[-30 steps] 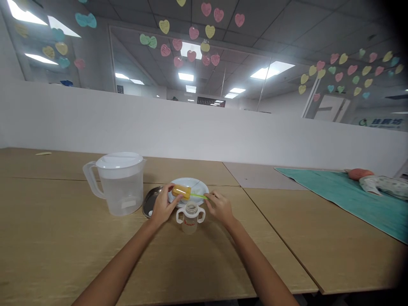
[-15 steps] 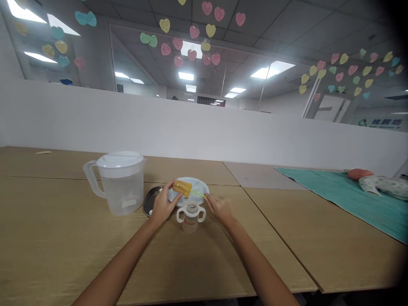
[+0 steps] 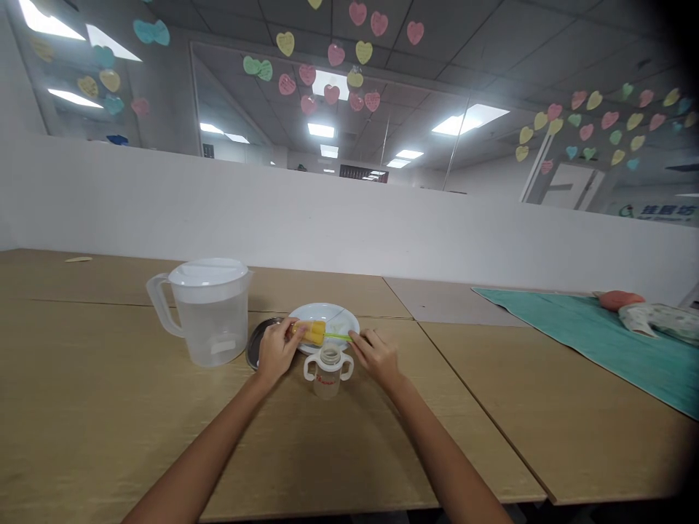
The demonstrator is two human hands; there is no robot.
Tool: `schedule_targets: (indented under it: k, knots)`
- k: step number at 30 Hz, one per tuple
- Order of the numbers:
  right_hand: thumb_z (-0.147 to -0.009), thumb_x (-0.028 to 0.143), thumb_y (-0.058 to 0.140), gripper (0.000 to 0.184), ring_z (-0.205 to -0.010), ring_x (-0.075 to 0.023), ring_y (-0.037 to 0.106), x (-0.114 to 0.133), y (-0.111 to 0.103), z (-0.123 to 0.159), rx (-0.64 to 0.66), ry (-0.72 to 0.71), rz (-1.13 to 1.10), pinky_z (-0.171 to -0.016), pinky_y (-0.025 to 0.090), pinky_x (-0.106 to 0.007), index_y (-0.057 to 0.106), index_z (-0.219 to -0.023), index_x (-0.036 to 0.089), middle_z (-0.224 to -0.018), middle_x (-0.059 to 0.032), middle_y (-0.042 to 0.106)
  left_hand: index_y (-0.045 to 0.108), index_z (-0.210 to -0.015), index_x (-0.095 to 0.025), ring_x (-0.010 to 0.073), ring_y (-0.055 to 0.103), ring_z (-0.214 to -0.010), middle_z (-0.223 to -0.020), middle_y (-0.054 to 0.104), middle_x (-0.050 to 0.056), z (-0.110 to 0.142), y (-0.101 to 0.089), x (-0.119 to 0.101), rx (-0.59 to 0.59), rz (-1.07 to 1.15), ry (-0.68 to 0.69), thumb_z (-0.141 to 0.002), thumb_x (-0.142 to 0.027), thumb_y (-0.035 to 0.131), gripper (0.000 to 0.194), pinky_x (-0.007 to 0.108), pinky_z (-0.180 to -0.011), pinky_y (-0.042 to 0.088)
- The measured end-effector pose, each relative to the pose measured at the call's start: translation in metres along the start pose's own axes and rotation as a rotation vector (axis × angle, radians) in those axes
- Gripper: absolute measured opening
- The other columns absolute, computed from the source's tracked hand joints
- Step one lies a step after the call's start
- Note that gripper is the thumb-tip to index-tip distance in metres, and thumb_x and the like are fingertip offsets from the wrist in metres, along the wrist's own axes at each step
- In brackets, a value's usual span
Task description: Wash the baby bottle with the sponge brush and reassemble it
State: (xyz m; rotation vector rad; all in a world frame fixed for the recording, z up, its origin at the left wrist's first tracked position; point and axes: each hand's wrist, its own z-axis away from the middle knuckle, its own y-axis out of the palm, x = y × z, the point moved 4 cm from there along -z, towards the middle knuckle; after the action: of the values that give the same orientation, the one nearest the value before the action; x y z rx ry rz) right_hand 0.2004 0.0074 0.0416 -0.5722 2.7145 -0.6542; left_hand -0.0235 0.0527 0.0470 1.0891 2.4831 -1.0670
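My left hand is closed around a yellow, see-through cylindrical piece, possibly a bottle's top; its exact kind is unclear. A thin bright green stick reaches from its right end to my right hand, which pinches the stick's far end. Whether the stick runs inside the yellow piece is hidden. Both are held over a white plate. Just in front, a clear baby bottle with two white handles stands upright, its mouth uncovered. Partly behind my left hand lies a round metal dish.
A lidded clear plastic jug with liquid stands at the left. A teal cloth covers the table's right side, with a doll-like figure in patterned clothing on it. Behind the table runs a white wall.
The yellow piece tilted a little and is now about level again, with my left fingers covering more of it. My right hand keeps its pinch on the stick. The bottle stays put.
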Motion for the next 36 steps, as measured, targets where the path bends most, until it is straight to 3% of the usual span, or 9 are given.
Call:
schedule_targets:
  k: [5, 9, 12, 17, 23, 25, 27, 31, 36]
  knots:
    - [-0.091, 0.03, 0.044, 0.025, -0.066, -0.0128, 0.053, -0.006, 0.001, 0.0, 0.016, 0.008, -0.035, -0.059, 0.034, -0.024, 0.064, -0.101, 0.02, -0.071, -0.0058, 0.061, 0.043, -0.124, -0.02, 0.0218, 0.055, -0.104, -0.123, 0.054, 0.009, 0.001, 0.004, -0.006, 0.057, 0.039, 0.146, -0.083, -0.043, 0.045, 0.047, 0.034, -0.091, 0.041]
    - [-0.091, 0.03, 0.042, 0.026, -0.062, -0.0118, 0.053, -0.007, 0.002, 0.0, 0.024, 0.029, -0.033, -0.056, 0.031, -0.024, 0.065, -0.092, 0.018, -0.065, -0.0046, 0.06, 0.04, -0.125, -0.02, 0.022, 0.046, -0.119, -0.127, 0.051, 0.01, 0.002, 0.006, -0.007, 0.045, 0.027, 0.247, -0.085, -0.036, 0.044, 0.044, 0.037, -0.101, 0.035]
    - [-0.091, 0.031, 0.042, 0.027, -0.062, -0.0124, 0.053, -0.006, 0.002, 0.001, 0.036, 0.049, -0.009, -0.056, 0.03, -0.024, 0.065, -0.092, 0.018, -0.066, -0.0048, 0.062, 0.041, -0.125, -0.019, 0.0218, 0.046, -0.119, -0.126, 0.051, 0.01, 0.003, 0.002, -0.006, 0.015, 0.044, 0.262, -0.085, -0.036, 0.046, 0.044, 0.036, -0.102, 0.035]
    - [-0.091, 0.032, 0.042, 0.028, -0.065, -0.0134, 0.053, -0.003, -0.001, 0.001, 0.015, 0.083, 0.023, -0.06, 0.033, -0.025, 0.067, -0.097, 0.02, -0.073, -0.0057, 0.064, 0.042, -0.124, -0.018, 0.0214, 0.053, -0.105, -0.118, 0.054, 0.01, 0.002, -0.004, -0.009, 0.019, 0.156, 0.159, -0.084, -0.041, 0.046, 0.046, 0.035, -0.093, 0.04]
    - [-0.089, 0.032, 0.045, 0.028, -0.072, -0.0149, 0.054, -0.007, -0.005, -0.001, -0.072, 0.144, -0.024, -0.067, 0.039, -0.025, 0.066, -0.104, 0.022, -0.079, -0.0071, 0.063, 0.051, -0.11, -0.018, 0.0166, 0.059, -0.077, -0.092, 0.061, 0.006, -0.008, 0.002, 0.015, 0.004, 0.344, -0.174, -0.088, -0.048, 0.032, 0.041, 0.03, -0.073, 0.047]
    - [-0.089, 0.033, 0.045, 0.028, -0.073, -0.0151, 0.054, -0.011, -0.007, -0.001, -0.093, 0.209, -0.032, -0.068, 0.04, -0.025, 0.067, -0.103, 0.022, -0.079, -0.0076, 0.062, 0.048, -0.117, -0.018, 0.0163, 0.058, -0.076, -0.098, 0.058, 0.007, -0.011, -0.003, 0.028, -0.09, 0.238, -0.205, -0.085, -0.049, 0.039, 0.045, 0.032, -0.074, 0.048]
    - [-0.09, 0.033, 0.044, 0.029, -0.074, -0.015, 0.054, -0.015, -0.007, -0.001, -0.102, 0.254, -0.028, -0.068, 0.04, -0.024, 0.067, -0.102, 0.022, -0.079, -0.0077, 0.061, 0.044, -0.124, -0.019, 0.0175, 0.058, -0.08, -0.109, 0.052, 0.01, -0.012, -0.01, 0.036, -0.134, 0.037, -0.154, -0.083, -0.045, 0.046, 0.049, 0.033, -0.075, 0.048]
    - [-0.089, 0.031, 0.047, 0.025, -0.071, -0.0132, 0.053, -0.013, -0.007, -0.001, -0.14, 0.199, 0.018, -0.065, 0.038, -0.023, 0.068, -0.099, 0.02, -0.076, -0.0061, 0.06, 0.044, -0.127, -0.026, 0.0226, 0.055, -0.096, -0.123, 0.043, 0.012, -0.012, -0.016, 0.04, 0.005, -0.424, 0.037, -0.086, -0.025, 0.041, 0.042, 0.035, -0.08, 0.046]
    - [-0.087, 0.028, 0.051, 0.022, -0.07, -0.0125, 0.052, -0.009, -0.009, -0.002, -0.156, 0.134, 0.036, -0.064, 0.038, -0.022, 0.067, -0.097, 0.018, -0.074, -0.0053, 0.06, 0.038, -0.133, -0.025, 0.0244, 0.052, -0.104, -0.126, 0.045, 0.012, -0.01, -0.013, 0.045, 0.123, -0.674, 0.048, -0.081, -0.008, 0.038, 0.054, 0.034, -0.084, 0.044]
